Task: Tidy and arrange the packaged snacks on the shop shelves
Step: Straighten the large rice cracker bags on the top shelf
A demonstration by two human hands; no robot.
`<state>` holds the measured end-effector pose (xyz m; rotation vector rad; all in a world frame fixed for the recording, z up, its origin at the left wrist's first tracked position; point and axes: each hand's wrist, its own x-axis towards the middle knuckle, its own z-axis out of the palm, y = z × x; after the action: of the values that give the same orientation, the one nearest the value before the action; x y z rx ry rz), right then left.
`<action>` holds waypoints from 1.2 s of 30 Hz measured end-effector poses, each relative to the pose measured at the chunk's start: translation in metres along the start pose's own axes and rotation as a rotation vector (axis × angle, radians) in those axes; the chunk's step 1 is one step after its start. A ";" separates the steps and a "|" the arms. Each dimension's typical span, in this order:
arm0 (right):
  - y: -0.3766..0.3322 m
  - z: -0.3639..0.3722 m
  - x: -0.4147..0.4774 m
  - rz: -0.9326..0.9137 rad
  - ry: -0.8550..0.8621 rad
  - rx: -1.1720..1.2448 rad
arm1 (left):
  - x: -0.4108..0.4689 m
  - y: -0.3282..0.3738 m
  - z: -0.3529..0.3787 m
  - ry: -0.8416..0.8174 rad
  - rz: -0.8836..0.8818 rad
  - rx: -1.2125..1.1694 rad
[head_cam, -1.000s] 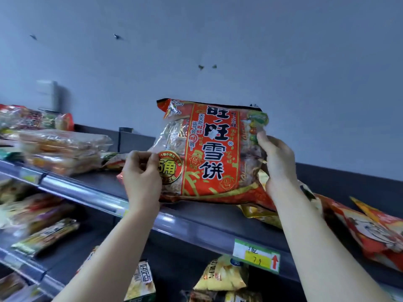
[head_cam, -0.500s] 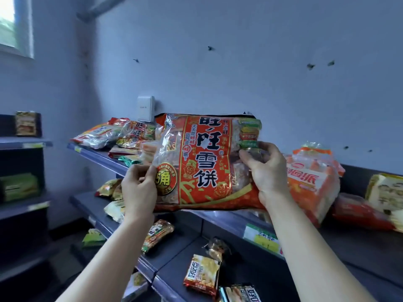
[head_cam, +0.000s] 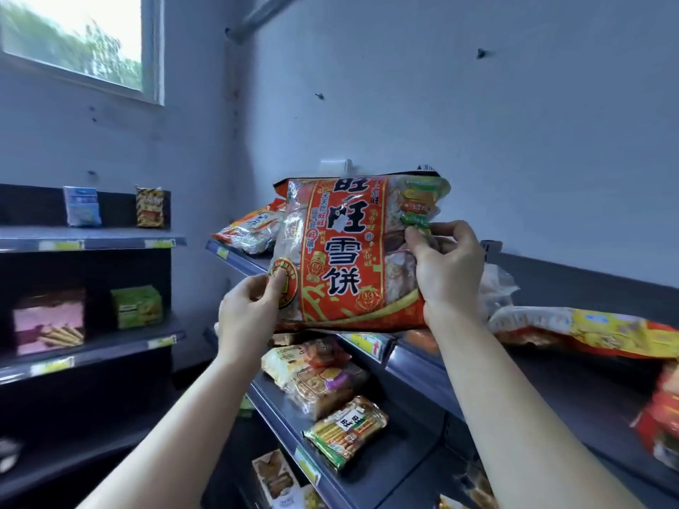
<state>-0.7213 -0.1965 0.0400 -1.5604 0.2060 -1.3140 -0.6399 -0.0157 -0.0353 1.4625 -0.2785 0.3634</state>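
Note:
I hold a big red rice-cracker bag (head_cam: 345, 251) upright in the air in front of the top shelf (head_cam: 573, 284), label towards me. My left hand (head_cam: 250, 306) pinches its lower left corner, thumb on the round gold sticker. My right hand (head_cam: 448, 270) grips its right edge, fingers curled behind the bag. A similar red and clear bag (head_cam: 250, 229) lies on the top shelf behind it, at the left end. The bag hides part of the shelf's middle.
On the top shelf to the right lies a yellow and red bag (head_cam: 588, 332). The shelf below carries biscuit packs (head_cam: 323, 376) and a green stick-snack pack (head_cam: 347, 431). A second shelving unit (head_cam: 92, 240) with several small boxes stands at the left under a window.
The view has swung left along the shelves. Both hands have carried the red bag leftwards with it, towards the corner end of the top shelf; the grip is the same.

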 end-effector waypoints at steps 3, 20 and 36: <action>0.015 0.044 0.018 -0.002 -0.001 0.030 | 0.043 -0.007 -0.003 0.046 0.044 0.046; 0.093 0.233 0.104 0.095 -0.199 0.091 | 0.304 -0.085 -0.005 0.116 -0.181 -0.174; 0.205 0.307 0.153 0.493 -0.467 -0.938 | 0.481 -0.176 0.033 0.007 -0.176 -0.104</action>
<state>-0.3225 -0.2135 0.0203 -2.3326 0.9367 -0.4155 -0.1278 -0.0274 -0.0002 1.3711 -0.1590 0.2082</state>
